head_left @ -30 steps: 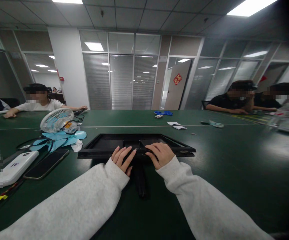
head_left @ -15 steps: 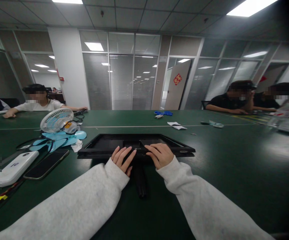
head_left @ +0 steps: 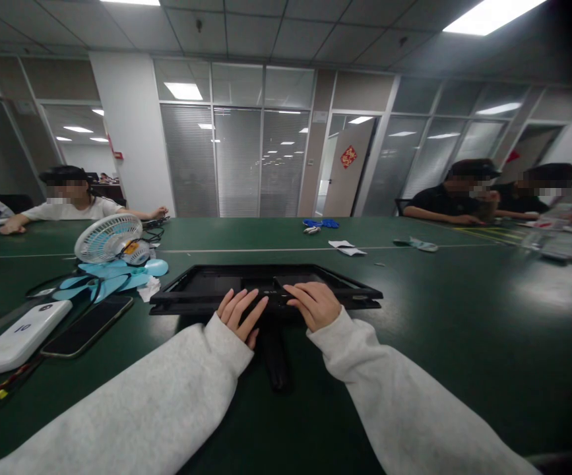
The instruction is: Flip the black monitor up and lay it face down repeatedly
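A black monitor frame (head_left: 206, 303) with a raised rim lies nearly flat in front of me. A dark stand neck (head_left: 274, 369) reaches from beneath it towards me. My left hand (head_left: 240, 313) curves over the near rim, fingers on top and slightly apart, thumb lower down on the near side. To its right, my right hand (head_left: 315, 305) is closed at the same rim, its fingers bent and their tips together near the small light logo. Whether those tips also hold some small part cannot be made out.
On the left lie a white fan (head_left: 110, 239), blue fan blades (head_left: 112, 278), a crumpled tissue (head_left: 149, 289), a phone (head_left: 88, 326) and a white power bank (head_left: 26, 336). Blue gloves (head_left: 326, 223) and folded paper (head_left: 347, 248) lie farther back. Several people sit across the green table (head_left: 444, 343).
The whole view has shifted slightly, so things appear a little farther left. Both hands keep nearly the same place on the black monitor frame. The person at the far left has raised a hand slightly.
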`<state>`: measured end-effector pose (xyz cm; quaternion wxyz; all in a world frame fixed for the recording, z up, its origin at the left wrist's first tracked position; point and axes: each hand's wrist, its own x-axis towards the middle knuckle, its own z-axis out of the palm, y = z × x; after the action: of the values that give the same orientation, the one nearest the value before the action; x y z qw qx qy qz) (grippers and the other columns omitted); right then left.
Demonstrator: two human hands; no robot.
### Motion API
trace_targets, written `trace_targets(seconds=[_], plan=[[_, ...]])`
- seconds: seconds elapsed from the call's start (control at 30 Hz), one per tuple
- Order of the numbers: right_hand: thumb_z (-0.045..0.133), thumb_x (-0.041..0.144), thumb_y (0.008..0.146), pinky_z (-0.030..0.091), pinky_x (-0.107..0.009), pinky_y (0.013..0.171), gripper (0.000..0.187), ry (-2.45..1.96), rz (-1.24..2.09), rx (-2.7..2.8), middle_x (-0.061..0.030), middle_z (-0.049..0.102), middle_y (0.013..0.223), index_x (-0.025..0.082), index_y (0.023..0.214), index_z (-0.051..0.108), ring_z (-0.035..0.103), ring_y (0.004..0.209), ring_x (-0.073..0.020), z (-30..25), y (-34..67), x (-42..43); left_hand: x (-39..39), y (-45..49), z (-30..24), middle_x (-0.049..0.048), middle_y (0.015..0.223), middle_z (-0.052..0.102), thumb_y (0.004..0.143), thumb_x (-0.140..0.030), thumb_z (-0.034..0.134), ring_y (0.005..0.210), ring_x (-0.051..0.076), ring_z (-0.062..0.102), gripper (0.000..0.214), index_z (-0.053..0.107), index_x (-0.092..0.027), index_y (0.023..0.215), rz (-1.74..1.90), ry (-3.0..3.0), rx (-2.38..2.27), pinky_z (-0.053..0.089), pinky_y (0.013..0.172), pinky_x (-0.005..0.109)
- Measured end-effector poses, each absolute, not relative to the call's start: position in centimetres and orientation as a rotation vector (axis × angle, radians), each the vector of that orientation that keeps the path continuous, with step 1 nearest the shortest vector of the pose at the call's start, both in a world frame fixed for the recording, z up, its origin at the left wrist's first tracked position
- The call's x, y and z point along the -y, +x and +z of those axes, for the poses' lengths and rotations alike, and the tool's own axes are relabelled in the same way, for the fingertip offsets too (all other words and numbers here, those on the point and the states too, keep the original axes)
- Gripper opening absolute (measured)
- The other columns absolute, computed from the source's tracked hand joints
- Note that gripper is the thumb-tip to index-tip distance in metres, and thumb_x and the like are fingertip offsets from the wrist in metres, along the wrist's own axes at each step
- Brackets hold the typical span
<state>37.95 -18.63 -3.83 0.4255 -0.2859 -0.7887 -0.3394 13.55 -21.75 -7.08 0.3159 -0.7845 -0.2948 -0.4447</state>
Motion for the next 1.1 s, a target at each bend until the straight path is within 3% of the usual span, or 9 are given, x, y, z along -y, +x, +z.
trace_targets(seconds=[1.1], plan=[[0.058,0.028,0.090,0.043,-0.032,0.076,0.024,-0.777,-0.733,2.049,-0.0063,0.067,0.097,0.018,0.110,0.067,0.058,0.087,-0.0180,-3.62,37.61,19.39,21.57,13.68,-7.29,0.0107,0.133,0.053,0.086,-0.024,0.046,0.125,0.026,0.045,0.050,0.052,-0.018,0.135,-1.178,-2.068,0.785,0.029,0.112,0.048]])
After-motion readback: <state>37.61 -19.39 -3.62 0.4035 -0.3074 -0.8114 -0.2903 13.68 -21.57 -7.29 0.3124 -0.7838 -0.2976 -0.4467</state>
